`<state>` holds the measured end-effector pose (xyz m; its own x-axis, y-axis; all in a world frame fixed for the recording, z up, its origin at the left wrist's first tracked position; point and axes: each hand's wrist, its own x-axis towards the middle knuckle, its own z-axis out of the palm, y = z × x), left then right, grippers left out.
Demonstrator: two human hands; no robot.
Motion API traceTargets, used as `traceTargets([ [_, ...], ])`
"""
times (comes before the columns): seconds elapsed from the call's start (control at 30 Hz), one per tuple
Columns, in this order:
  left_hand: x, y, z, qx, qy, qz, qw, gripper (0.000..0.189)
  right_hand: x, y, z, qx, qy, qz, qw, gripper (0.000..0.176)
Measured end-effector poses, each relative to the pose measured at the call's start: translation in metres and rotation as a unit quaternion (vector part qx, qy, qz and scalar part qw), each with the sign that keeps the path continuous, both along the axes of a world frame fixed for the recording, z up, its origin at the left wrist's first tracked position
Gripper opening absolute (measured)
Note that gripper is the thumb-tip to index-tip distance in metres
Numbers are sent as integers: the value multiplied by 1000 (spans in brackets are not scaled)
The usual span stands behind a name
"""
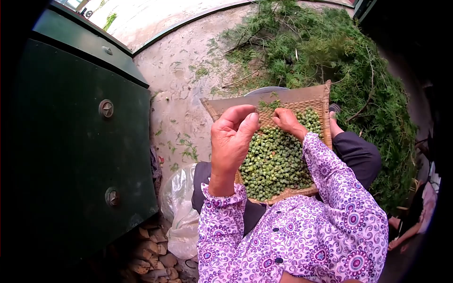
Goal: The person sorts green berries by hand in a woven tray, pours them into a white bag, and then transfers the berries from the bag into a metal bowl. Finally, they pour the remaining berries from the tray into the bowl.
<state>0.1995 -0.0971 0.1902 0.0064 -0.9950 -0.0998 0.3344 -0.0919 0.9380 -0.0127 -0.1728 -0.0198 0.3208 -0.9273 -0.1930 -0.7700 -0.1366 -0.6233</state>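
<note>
On my lap rests a woven basket tray [325,101], holding a heap of small round green cones or berries [276,162]. My left hand [233,134] is raised over the tray's left side, fingers curled and thumb tip close to them; I cannot tell what is pinched there. Farther right, my right hand [289,122] is closed, fingertips down at the upper edge of the heap. Just beyond its fingertips, bits of green leafy sprig [269,104] lie on the tray's bare weave.
A large pile of cut evergreen branches [325,56] covers the floor ahead and right. Behind the tray shows a metal basin's rim [265,90]. A dark green door [71,141] stands at left, with a clear plastic bag [181,207] and chopped wood [151,252] near it. Another person's arm [410,231] shows at lower right.
</note>
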Motion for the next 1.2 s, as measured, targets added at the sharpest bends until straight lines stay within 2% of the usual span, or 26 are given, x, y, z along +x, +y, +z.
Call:
traceTargets([
  [0.03, 1, -1, 0, -1, 3, 1, 1000, 20, 7, -7, 1, -1, -1, 2, 1000, 17],
  [0.13, 2, -1, -2, -5, -5, 0, 1000, 20, 33, -18, -1, -108, 57, -12, 992, 20],
  [0.23, 1, -2, -2, -31, -16, 4, 999, 20, 72, -17, 18, -119, 20, 81, 989, 22],
  [0.3, 1, -3, -4, -33, -21, 4, 999, 20, 87, -23, -7, -149, 25, 166, 974, 21],
  [0.33, 1, -3, -3, -27, -16, 7, 999, 20, 87, -15, -1, -201, 27, 169, 964, 17],
  [0.4, 1, -3, -1, -23, -10, 10, 1000, 21, 87, -28, -25, -168, 81, 194, 963, 10],
  [0.5, 4, 0, 1, -15, -3, 18, 1000, 21, 65, -39, -31, -157, 128, 191, 960, 6],
  [0.57, 6, 1, 0, -16, -12, 11, 1000, 21, 44, -42, -30, -145, 162, 140, 966, 5],
  [0.63, 6, 2, 2, -17, -11, 13, 1000, 22, 23, -45, -31, -151, 166, 47, 973, 14],
  [0.67, 6, 3, 2, -17, -11, 15, 1000, 22, 19, -47, -29, -151, 167, 48, 973, 14],
  [0.73, 5, 3, 2, -15, -8, 15, 1000, 22, 11, -50, -22, -146, 95, -43, 984, 29],
  [0.77, 4, 3, 2, -14, -5, 14, 1000, 22, 11, -52, -26, -147, 95, -46, 984, 29],
  [0.83, 3, 3, 2, -14, -4, 12, 1000, 22, 15, -59, -36, -130, 57, -118, 983, 44],
  [0.9, 4, 3, 1, -11, -2, 13, 1000, 23, 23, -55, -30, -115, 69, -125, 983, 46],
  [0.97, 4, 2, 1, -9, -3, 14, 1000, 23, 26, -50, -31, -111, 97, -13, 989, 46],
  [1.03, 3, 1, 1, -7, -4, 15, 1000, 23, 20, -49, -34, -134, 71, -7, 988, 49],
  [1.1, 4, 2, 0, -3, -7, 16, 1000, 23, 7, -49, -32, -171, 15, -104, 980, 53],
  [1.17, 4, 3, 1, 4, 15, 4, 1000, 20, -2, -42, -28, -163, 34, -121, 979, 58],
  [1.2, 4, 3, 2, 5, 16, 4, 1000, 20, -2, -34, -19, -111, 80, -136, 981, 59],
])
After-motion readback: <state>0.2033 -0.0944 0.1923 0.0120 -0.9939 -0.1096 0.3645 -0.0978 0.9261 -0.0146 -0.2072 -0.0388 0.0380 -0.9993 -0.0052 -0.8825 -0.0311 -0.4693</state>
